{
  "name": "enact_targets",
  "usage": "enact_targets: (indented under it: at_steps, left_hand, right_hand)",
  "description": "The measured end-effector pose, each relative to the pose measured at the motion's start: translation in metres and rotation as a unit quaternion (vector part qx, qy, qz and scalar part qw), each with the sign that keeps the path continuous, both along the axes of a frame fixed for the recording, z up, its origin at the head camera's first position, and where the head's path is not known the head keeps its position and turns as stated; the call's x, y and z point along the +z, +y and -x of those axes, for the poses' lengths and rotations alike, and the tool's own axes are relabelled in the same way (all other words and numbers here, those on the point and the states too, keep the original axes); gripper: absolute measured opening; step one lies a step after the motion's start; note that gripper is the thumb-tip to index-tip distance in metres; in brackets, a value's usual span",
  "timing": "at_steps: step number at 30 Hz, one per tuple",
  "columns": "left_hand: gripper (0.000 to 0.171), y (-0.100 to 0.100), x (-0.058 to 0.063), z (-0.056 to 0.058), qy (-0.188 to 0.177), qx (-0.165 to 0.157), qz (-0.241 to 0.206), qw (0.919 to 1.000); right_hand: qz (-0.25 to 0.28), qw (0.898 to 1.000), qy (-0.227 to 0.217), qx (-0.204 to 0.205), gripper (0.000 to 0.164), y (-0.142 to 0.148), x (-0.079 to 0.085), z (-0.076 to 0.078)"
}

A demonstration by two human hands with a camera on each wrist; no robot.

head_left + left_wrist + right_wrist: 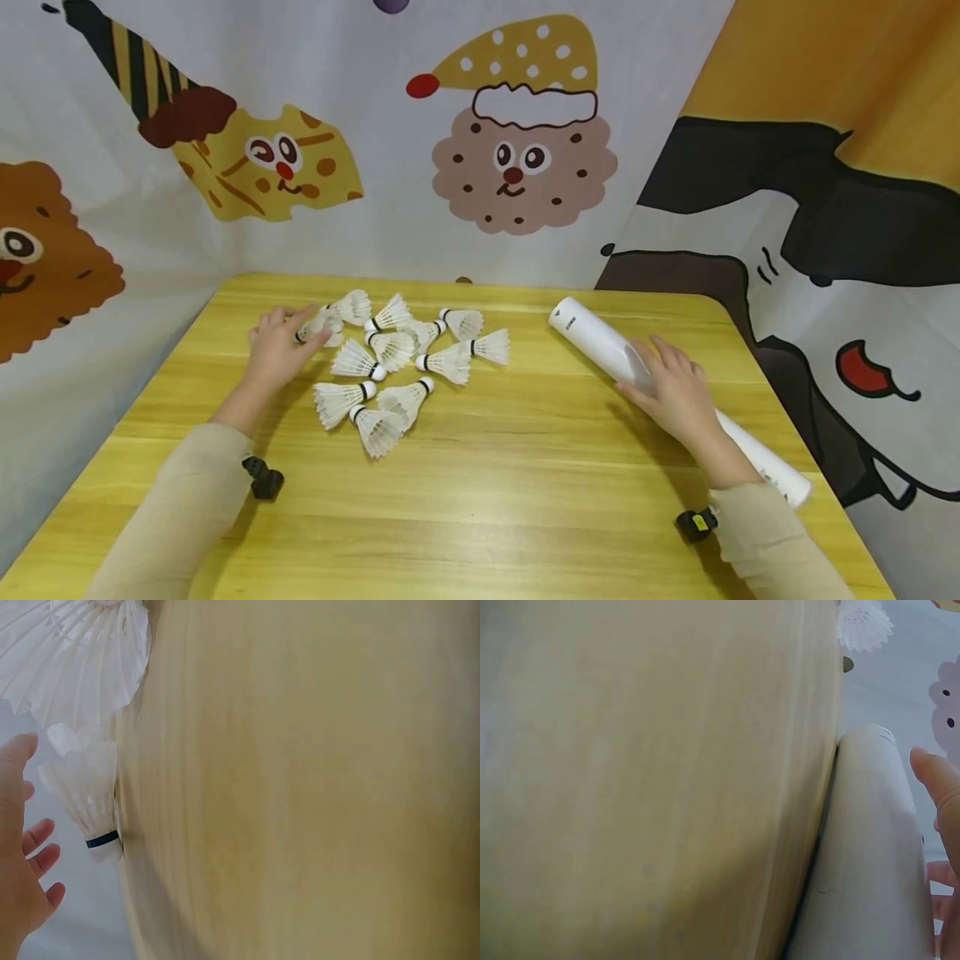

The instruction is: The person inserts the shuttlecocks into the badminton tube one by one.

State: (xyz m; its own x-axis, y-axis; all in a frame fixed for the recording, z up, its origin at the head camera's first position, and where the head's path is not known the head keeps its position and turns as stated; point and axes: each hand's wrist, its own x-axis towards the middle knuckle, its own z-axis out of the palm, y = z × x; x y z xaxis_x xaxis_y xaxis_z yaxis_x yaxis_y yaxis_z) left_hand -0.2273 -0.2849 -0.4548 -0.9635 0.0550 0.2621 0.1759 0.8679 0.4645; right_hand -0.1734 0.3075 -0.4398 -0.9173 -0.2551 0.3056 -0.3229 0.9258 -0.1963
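My left hand (281,346) reaches over the table's left side, right beside the leftmost shuttlecock (324,327). In the left wrist view its thumb and fingers are spread, with a gap between them and a white feather shuttlecock (82,787) that has a black band. Over the middle of a long white tube (600,337) hovers my right hand (671,387), its fingers loosely extended. Seen from the right wrist, the tube (870,855) lies on the table, with the thumb and fingers (937,776) along its far side, not wrapped round it. The palm hides part of the tube.
Several more shuttlecocks (392,348) lie scattered in a group right of my left hand, cork ends pointing various ways. The wooden table (495,517) meets a cartoon-printed cloth (390,192) at its back edge. A small black device hangs at each sleeve cuff.
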Motion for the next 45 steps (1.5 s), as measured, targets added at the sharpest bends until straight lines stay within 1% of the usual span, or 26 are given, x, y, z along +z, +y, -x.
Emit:
enact_targets:
  at_steps: [7,14,20,24,27,30,33,36,45]
  left_hand:
    - [0.059,0.007,-0.003,0.005,0.018,-0.004,-0.001,0.9998]
    - [0.049,0.01,-0.01,0.008,0.067,0.003,-0.005,0.9978]
    - [0.042,0.011,-0.012,0.008,0.095,0.008,-0.016,0.9953]
    - [0.033,0.01,-0.013,0.01,0.141,0.009,-0.019,0.9897]
    - [0.026,0.009,-0.014,0.011,0.172,0.017,-0.027,0.9845]
    - [0.02,0.007,-0.014,0.011,0.175,0.033,-0.041,0.9832]
    - [0.016,0.005,-0.013,0.009,0.162,0.051,-0.049,0.9843]
    - [0.012,0.003,-0.012,0.006,0.159,0.064,-0.06,0.9835]
    - [0.007,0.0,-0.005,0.002,0.187,0.093,-0.079,0.9747]
  right_hand:
    - [-0.003,1.0,-0.016,-0.003,0.071,0.001,-0.002,0.003]
    - [-0.021,1.0,-0.021,0.003,0.076,0.002,-0.007,0.003]
    - [-0.028,0.999,-0.031,0.01,0.077,0.002,-0.007,0.003]
    - [-0.026,0.999,-0.032,0.014,0.077,0.002,-0.005,0.002]
    - [-0.021,0.999,-0.033,0.014,0.077,0.003,-0.004,0.002]
    - [-0.018,0.999,-0.031,0.013,0.077,0.004,-0.004,0.001]
    - [-0.014,0.999,-0.028,0.014,0.076,0.006,-0.005,0.0]
    - [-0.011,0.999,-0.025,0.017,0.075,0.008,-0.006,-0.001]
    - [0.0,1.0,-0.021,0.016,0.073,0.011,-0.005,-0.003]
